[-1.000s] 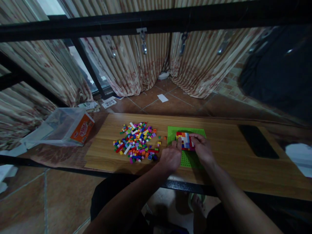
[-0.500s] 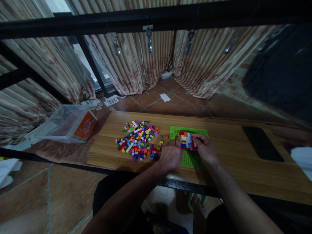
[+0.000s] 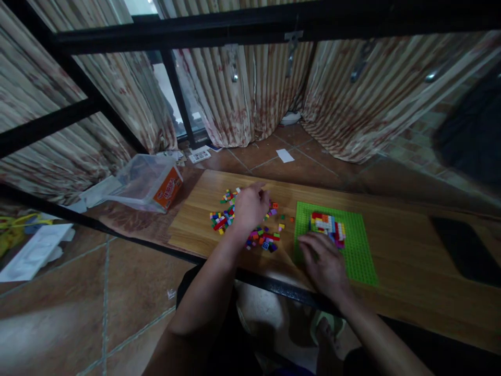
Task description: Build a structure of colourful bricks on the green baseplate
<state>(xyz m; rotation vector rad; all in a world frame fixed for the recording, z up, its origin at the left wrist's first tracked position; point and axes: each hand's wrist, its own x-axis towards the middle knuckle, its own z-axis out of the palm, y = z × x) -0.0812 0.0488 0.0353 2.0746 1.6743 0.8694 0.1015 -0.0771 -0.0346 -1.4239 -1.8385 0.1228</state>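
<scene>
My left hand (image 3: 250, 208) is over the pile of small coloured toy bricks (image 3: 224, 221), its fingers bent and apart, with nothing visible in them. It hides the middle of the pile. My right hand (image 3: 324, 263) hovers at the near left part of the green baseplate (image 3: 359, 256), fingers loosely curved with a gap between them and no brick to be seen there. Just beyond its fingertips, a block of joined bricks (image 3: 331, 227) in red, white, blue, yellow and purple is on the baseplate. A few loose bricks (image 3: 282, 226) lie between the pile and the baseplate.
A clear plastic box (image 3: 146, 180) with an orange label is left of the wooden table (image 3: 395, 261). A dark flat rectangle (image 3: 465, 248) lies on the table at the right. A black metal bar (image 3: 250, 31) crosses in front of the curtains (image 3: 230, 104).
My left hand has left the joined bricks and moved left over the pile. My right hand has drawn back towards me from the bricks. The view has turned left.
</scene>
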